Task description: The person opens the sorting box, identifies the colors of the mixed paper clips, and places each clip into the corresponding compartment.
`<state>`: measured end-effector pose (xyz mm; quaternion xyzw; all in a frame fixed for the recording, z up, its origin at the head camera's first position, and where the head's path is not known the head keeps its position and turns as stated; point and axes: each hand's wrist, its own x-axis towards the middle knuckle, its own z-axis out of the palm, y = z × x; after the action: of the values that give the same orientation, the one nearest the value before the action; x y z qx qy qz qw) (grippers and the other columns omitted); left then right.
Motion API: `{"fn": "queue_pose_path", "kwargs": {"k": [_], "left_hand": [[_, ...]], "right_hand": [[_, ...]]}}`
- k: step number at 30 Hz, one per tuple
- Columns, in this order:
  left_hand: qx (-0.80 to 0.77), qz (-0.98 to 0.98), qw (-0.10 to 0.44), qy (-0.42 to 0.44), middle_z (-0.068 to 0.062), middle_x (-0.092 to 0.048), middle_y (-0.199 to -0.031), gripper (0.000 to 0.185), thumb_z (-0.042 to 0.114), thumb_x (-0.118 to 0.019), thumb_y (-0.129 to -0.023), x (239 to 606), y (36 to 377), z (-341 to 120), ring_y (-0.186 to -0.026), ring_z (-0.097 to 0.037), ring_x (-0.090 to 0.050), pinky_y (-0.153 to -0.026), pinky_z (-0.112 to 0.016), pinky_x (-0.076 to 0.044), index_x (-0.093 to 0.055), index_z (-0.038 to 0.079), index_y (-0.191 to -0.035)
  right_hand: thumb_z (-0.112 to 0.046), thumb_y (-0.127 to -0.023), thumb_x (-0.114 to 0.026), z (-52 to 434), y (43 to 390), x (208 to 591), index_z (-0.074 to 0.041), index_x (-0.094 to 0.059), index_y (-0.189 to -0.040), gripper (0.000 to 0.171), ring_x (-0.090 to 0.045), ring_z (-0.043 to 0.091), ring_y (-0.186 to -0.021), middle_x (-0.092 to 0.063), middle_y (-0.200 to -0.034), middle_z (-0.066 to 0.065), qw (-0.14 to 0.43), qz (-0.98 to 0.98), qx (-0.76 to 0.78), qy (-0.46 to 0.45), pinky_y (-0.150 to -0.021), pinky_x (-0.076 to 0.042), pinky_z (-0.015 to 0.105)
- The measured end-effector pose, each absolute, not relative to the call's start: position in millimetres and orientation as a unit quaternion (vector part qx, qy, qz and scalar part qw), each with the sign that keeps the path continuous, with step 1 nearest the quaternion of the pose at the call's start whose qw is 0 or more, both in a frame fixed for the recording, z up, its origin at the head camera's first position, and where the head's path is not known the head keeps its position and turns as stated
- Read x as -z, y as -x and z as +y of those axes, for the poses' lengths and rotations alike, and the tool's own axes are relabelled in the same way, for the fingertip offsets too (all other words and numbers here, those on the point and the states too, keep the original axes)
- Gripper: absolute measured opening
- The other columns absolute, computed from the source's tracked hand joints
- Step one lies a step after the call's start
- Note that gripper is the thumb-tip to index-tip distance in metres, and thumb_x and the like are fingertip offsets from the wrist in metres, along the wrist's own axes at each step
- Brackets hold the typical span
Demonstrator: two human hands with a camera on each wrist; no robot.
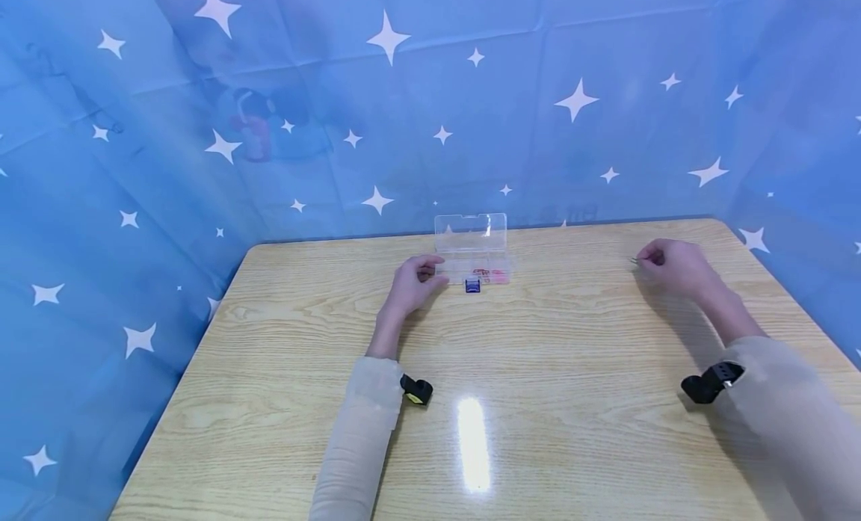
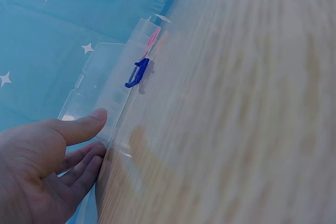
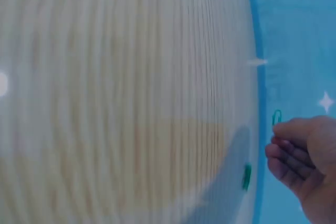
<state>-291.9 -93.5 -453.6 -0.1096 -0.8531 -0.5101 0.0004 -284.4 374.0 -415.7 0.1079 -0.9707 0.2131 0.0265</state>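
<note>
Wooden desk (image 1: 538, 401) w/ rounded corners, blue star-print curtain (image 1: 134, 170) hanging all round the far and side edges.

Left hand (image 1: 413, 282) resting near the middle of the far edge, right up against the left end of a clear plastic box (image 1: 473, 253). Fingers loosely curled, thumb sticking out straight along the box's side, fingertips touching or just about touching the wall, not wrapped round anything. Same in the left wrist view: thumb (image 2: 84, 126) laid against the clear plastic, other fingers relaxed beneath.

Box sitting at the far edge, roughly centre, lid flipped up and standing open toward the curtain. Blue latch (image 1: 473, 285) on the front side facing the near edge. Some pink/red bits (image 1: 492, 275) inside at the right end, too small to tell what exactly.

Right hand (image 1: 673, 265) way over by the far right corner, well apart from the box. Fingers curled in, pinching a small green paperclip (image 3: 276, 117) at the tips. Shows as a tiny speck in the head view, clearer in the right wrist view. Second green clip (image 3: 245, 177) lying on the desk just beside that hand, close to the edge.

Beige sleeves on both arms, black wrist cam (image 1: 709, 383) strapped on the right, another (image 1: 417, 390) on the left. Bright light glare (image 1: 474, 446) on the desk near the near edge.
</note>
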Motion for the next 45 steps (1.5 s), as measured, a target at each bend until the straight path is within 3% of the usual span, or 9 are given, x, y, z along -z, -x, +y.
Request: {"fn": "queue_pose_path", "kwargs": {"k": [6,16,45], "left_hand": [[0.508,-0.854,-0.002,0.109,-0.015,-0.061,-0.125,0.038,0.012,-0.073,-0.094,455.4,291.6,-93.9,-0.115,-0.028,-0.06,-0.101,-0.037,-0.051,-0.066,0.005,-0.131],[0.507,-0.855,0.002,0.108,-0.016,-0.061,-0.125,0.038,0.013,-0.074,-0.094,456.4,291.7,-94.5,-0.115,-0.028,-0.06,-0.101,-0.036,-0.051,-0.066,0.004,-0.131],[0.511,-0.852,0.007,0.113,-0.017,-0.062,-0.122,0.037,0.009,-0.075,-0.093,456.9,292.2,-92.6,-0.114,-0.029,-0.06,-0.101,-0.035,-0.051,-0.067,0.003,-0.128]], "right_hand": [[-0.009,-0.1,-0.059,344.6,292.2,416.3,0.011,-0.066,-0.102,0.022,-0.064,0.035,-0.084,-0.068,-0.09,0.021,0.027,-0.964,-0.219,-0.146,-0.074,-0.053,0.049],[-0.007,-0.1,-0.059,290.9,301.4,412.9,0.007,-0.066,-0.104,0.016,-0.063,0.028,-0.084,-0.067,-0.093,0.017,-0.011,-0.957,-0.234,-0.172,-0.074,-0.054,0.044],[-0.001,-0.096,-0.062,187.2,330.9,410.9,0.006,-0.068,-0.098,0.01,-0.062,0.023,-0.076,-0.068,-0.089,0.015,-0.006,-0.936,-0.262,-0.235,-0.074,-0.057,0.037]]}}
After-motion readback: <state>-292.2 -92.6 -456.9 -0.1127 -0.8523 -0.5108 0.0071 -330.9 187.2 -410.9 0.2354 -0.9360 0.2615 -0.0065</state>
